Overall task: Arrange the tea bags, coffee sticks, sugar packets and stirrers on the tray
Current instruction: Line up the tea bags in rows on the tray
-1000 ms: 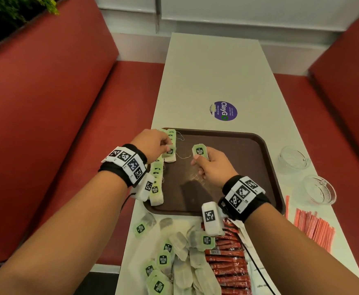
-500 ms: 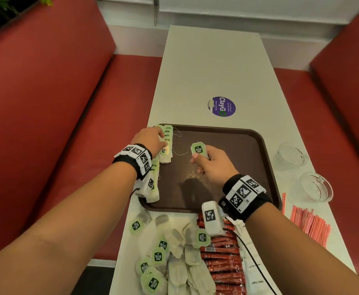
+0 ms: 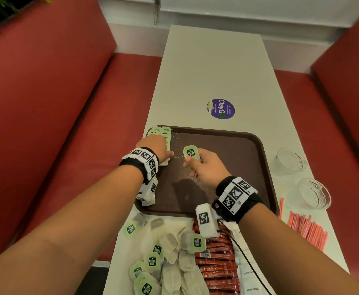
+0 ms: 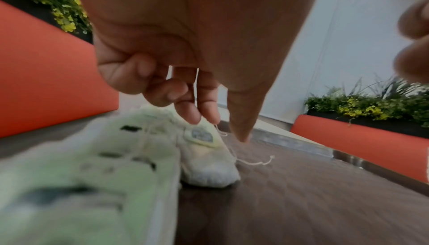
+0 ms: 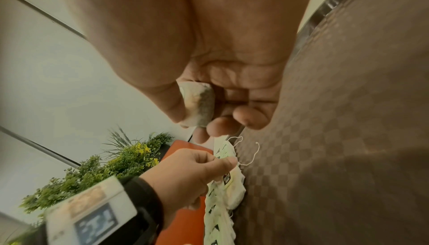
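Head view: a brown tray (image 3: pixel 249 167) lies on a long white table (image 3: pixel 212 67) between red benches. A row of tea bags (image 3: pixel 162 135) already runs along the tray's left edge, green tags up. The left hand (image 3: pixel 155 149) rests over this row, fingers curled down onto the bags and, in the left wrist view, a thin string (image 4: pixel 196 83) passing between them; whether it actually pinches the string cannot be told. The right hand (image 3: pixel 204 167) is over the tray's middle, thumb and curled fingers clamped on one tea bag (image 5: pixel 197 104), its green tag (image 3: pixel 190 153) standing up above the thumb. A string runs from this tag toward the left hand.

Near the tray's near edge lie a loose heap of tea bags (image 3: pixel 170 252), red coffee sticks (image 3: pixel 217 265) and white sugar packets (image 3: pixel 249 279); the red stirrers (image 3: pixel 306 226) lie to the right, beside two glass dishes (image 3: pixel 312 192).

Handling, as judged: a tea bag is very light, soft and easily torn, and its string tangles with neighbours. Hold it by the paper body or the stiff tag, not by the string, and lay it flat just beside the row.
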Motion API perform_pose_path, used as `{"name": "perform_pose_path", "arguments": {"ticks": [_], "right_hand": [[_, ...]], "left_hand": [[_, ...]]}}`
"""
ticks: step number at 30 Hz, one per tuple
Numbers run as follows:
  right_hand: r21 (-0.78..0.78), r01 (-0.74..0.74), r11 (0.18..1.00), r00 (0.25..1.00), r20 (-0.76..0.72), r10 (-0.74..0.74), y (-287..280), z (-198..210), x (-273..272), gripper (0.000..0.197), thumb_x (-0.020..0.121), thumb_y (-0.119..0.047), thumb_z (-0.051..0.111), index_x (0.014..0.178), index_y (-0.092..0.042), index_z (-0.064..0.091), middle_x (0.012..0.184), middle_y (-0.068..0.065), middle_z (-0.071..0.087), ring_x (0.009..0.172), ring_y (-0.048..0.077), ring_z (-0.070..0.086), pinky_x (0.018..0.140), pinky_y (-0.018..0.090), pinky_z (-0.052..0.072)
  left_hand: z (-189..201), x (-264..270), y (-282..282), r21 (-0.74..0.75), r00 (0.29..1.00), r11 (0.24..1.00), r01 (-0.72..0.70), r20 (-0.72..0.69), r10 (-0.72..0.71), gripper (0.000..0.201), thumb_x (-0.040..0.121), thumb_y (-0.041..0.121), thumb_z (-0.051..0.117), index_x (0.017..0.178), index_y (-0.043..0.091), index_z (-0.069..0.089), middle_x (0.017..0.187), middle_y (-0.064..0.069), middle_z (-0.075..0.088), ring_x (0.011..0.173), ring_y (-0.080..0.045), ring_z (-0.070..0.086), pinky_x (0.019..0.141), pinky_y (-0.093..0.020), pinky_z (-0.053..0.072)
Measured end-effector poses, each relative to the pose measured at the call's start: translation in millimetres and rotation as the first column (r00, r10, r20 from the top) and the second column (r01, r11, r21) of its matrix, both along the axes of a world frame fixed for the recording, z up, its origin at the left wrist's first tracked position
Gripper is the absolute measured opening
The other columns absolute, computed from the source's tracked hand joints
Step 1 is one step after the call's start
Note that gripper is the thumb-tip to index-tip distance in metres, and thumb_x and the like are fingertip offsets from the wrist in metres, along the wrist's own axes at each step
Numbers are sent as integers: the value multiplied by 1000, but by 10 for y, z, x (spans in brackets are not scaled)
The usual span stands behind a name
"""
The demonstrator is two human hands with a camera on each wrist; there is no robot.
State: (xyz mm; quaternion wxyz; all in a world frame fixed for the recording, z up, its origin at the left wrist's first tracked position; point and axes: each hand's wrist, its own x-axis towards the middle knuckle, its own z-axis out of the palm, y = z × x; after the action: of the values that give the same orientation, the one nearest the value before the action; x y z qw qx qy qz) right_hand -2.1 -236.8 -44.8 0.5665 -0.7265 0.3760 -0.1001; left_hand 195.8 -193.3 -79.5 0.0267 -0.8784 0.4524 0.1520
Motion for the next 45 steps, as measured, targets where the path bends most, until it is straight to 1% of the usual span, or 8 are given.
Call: {"name": "perform_pose_path", "arguments": {"ticks": [7,13,16,21,26,31,39,45], "right_hand": [[36,-7,999,1000,-5,7,-9,-32,68,11,99,-22,53,100,-21,64,99,13,73,69,18,60,71,40,52],[5,-12,1000,1000,-7,12,-41,-42,112,14,99,-24,55,97,-15,65,71,8,65,62,18,57,71,41,50],[-27,-29,999,999,15,29,-23,-16,139,21,99,-30,57,91,-13,67,70,8,67,61,20,60,68,41,52],[-48,-98,994,995,16,99,9,-43,147,21,98,-30,60,101,-11,68,81,6,68,61,10,63,66,33,51],[-59,-178,982,980,-98,172,9,-148,9,28,93,-28,68,119,-21,61,98,-7,69,77,9,63,75,28,53],[-144,-492,859,823,-398,405,105,-83,-202,25,88,-39,73,107,-27,63,95,-10,68,89,8,64,84,27,53],[-101,-785,611,509,-667,544,414,41,-382,37,79,-53,76,100,-24,67,93,-5,68,86,16,64,79,36,57],[-16,-874,486,311,-787,532,591,10,-459,50,73,-57,80,102,-18,67,94,1,70,83,23,66,74,35,58]], "left_hand": [[59,8,-26,35,999,999,-11,-49,13,32,87,47,60,93,16,66,89,-3,67,80,-23,60,69,-32,48],[504,-128,217,-418,921,907,-58,-373,-113,40,100,53,45,94,23,71,82,10,66,76,-3,60,71,-25,46],[666,-271,387,-513,844,856,-59,-484,-232,24,93,47,63,95,25,73,85,13,67,65,3,53,64,-16,42],[604,-224,479,-553,875,832,-45,-424,-235,4,88,31,72,89,28,70,85,14,67,75,-7,59,71,-25,47],[531,36,463,-468,940,876,-114,-336,-57,18,90,36,69,105,26,70,86,12,66,82,-4,61,76,-25,46],[319,70,374,-46,960,989,141,-239,-147,41,92,40,66,127,18,64,114,-1,67,105,-19,62,88,-27,47],[55,127,217,-47,994,998,41,-96,-45,35,85,40,73,116,28,62,120,0,61,107,-23,60,83,-32,46],[-46,-34,109,-9,999,1000,7,-40,-7,56,85,59,63,117,14,52,106,-4,63,96,-26,60,76,-35,48]]}}
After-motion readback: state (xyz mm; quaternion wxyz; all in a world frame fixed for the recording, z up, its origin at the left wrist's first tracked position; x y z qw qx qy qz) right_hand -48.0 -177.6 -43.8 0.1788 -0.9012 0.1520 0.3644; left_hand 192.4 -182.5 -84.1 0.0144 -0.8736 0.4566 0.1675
